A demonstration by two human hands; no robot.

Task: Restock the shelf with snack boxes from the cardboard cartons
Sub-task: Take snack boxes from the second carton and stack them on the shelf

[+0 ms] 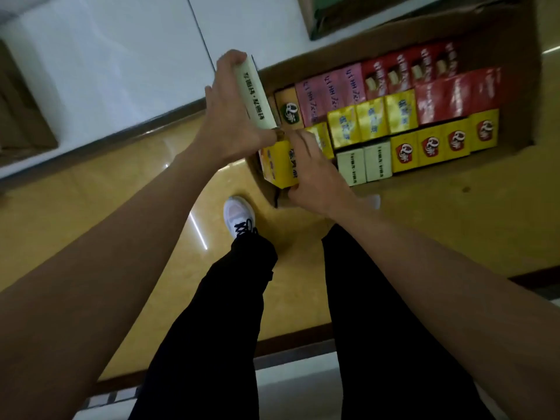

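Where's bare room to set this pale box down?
Bare: white shelf surface left of the left hand, and floor below the carton. Crowded: the carton's packed box rows; its near-left corner holds the right hand gripping a yellow box.

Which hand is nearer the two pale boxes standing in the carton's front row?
Right. The right hand grips a yellow box just beside the pale boxes; the left hand is farther, holding a pale box.

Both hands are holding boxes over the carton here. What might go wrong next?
1. The left hand grips the pale green box by its narrow ends only, so it may slip out.
2. The right hand is lifting the yellow box tilted; it might catch on the cardboard carton wall or disturb neighbouring boxes.
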